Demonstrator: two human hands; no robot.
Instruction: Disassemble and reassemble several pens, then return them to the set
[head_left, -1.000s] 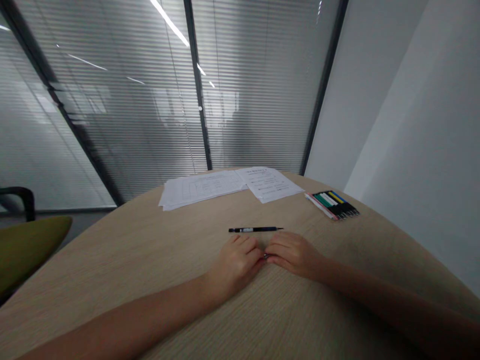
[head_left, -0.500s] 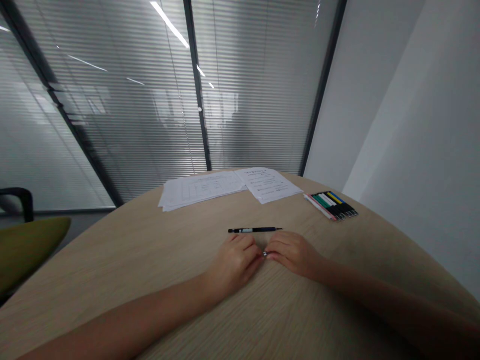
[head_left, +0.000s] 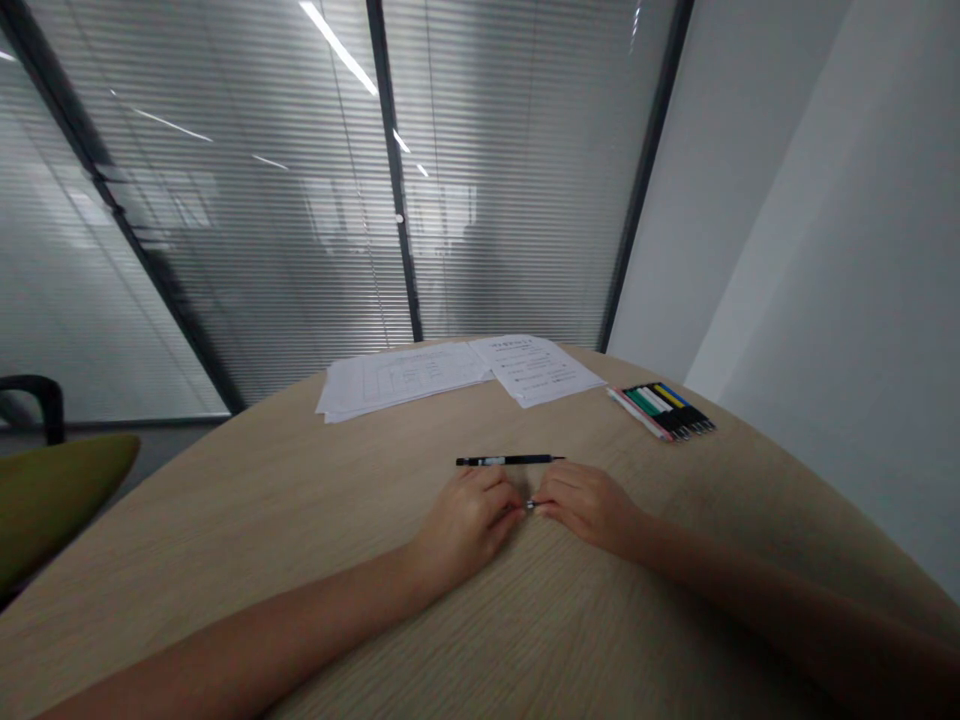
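Both hands are down on a round wood-grain table [head_left: 247,580], forearms coming in from the lower corners. Left hand [head_left: 466,520] and right hand [head_left: 589,508] are curled in lightly, knuckles up, fingers bent and facing each other. Their fingertips close in on a small silver piece [head_left: 530,505] at the middle, which sits between the two hands, mostly hidden. Looks pinched, but can't tell which hand has hold of it or if it's just resting on the table. A black pen [head_left: 506,460] lies flat and roughly level across the view, just past the fingers, and can't tell if it touches them. Farther out on the table are two sets of white papers, a left stack [head_left: 401,378] and a right sheet [head_left: 536,368], overlapping slightly at the edges, printed, text too small to read. Right of those, near the table edge, a set of pens [head_left: 664,410] lies side by side in a tight row, with white, green and yellow bands and dark tips. Can't tell if they're in a sleeve or pack. An olive chair seat [head_left: 52,495] is off the table at left. Slatted blinds [head_left: 225,200] run behind the glass partition.
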